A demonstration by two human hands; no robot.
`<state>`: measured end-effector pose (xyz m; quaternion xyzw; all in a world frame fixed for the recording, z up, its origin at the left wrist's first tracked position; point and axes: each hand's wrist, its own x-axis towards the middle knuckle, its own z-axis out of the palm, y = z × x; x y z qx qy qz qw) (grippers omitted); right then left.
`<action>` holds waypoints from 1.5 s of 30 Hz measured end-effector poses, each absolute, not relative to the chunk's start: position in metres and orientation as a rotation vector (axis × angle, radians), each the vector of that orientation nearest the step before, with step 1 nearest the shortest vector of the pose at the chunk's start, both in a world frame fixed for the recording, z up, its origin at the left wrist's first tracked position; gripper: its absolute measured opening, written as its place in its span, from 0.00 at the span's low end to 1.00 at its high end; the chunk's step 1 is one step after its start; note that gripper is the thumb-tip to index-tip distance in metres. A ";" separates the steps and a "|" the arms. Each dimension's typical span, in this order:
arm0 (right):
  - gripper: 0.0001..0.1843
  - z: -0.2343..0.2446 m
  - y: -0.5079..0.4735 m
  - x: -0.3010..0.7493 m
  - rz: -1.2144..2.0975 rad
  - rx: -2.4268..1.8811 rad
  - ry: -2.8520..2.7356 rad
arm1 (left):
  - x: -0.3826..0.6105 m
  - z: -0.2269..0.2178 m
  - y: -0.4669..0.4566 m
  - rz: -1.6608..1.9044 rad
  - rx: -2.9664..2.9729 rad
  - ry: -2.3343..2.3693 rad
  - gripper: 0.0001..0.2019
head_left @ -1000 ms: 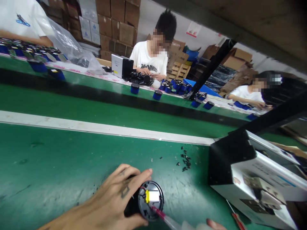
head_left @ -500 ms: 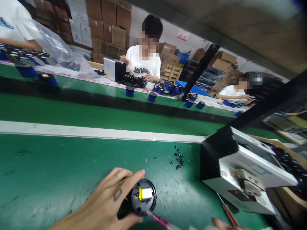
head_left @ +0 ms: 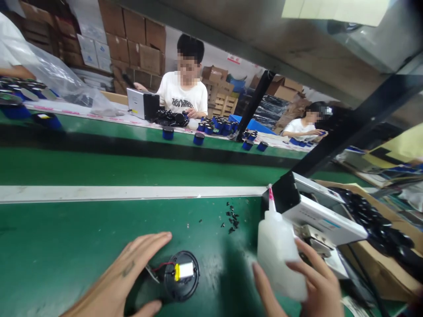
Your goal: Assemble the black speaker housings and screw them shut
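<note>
On the green bench, a round black housing (head_left: 194, 284) lies with its inside facing up. A small silver battery with yellow tape (head_left: 183, 271) sits in it, and a red wire runs out to the left. My left hand (head_left: 132, 268) is open beside the housing, thumb and fingers spread apart. A translucent white squeeze bottle (head_left: 277, 251) with a thin pink-marked nozzle stands nearly upright in my right hand (head_left: 313, 281). My fingers are round its right side; the thumb shows in front at its left. Whether the bottle's base touches the bench is unclear.
Black scraps (head_left: 233, 218) lie on the bench (head_left: 99, 224). To the right are a white-and-black device (head_left: 324, 215) and a cardboard box (head_left: 386, 264) of black parts. A white strip (head_left: 132, 193) crosses behind. Co-workers (head_left: 185, 94) sit beyond, near blue parts.
The squeeze bottle's nozzle has left the housing; my right hand has brought the bottle upright on the right. My left hand has let go of the housing. The view has shifted slightly.
</note>
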<state>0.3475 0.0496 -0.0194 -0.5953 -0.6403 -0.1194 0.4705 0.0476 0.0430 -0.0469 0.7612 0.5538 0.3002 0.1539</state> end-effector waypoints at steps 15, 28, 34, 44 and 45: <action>0.09 -0.005 0.087 0.328 -0.842 -1.565 -2.090 | 0.043 -0.009 0.057 0.856 1.228 1.333 0.15; 0.09 0.040 0.177 0.268 0.033 -1.738 -2.523 | 0.041 -0.032 0.048 0.878 1.435 1.396 0.12; 0.16 0.039 0.276 0.223 0.547 -1.946 -2.481 | 0.040 -0.036 0.048 0.909 1.410 1.353 0.10; 0.04 0.069 0.200 0.250 1.026 -1.500 -2.086 | 0.039 -0.035 0.064 1.096 0.982 1.031 0.20; 0.05 0.073 0.180 0.254 1.073 -1.452 -2.024 | 0.038 -0.032 0.065 1.102 0.998 1.048 0.21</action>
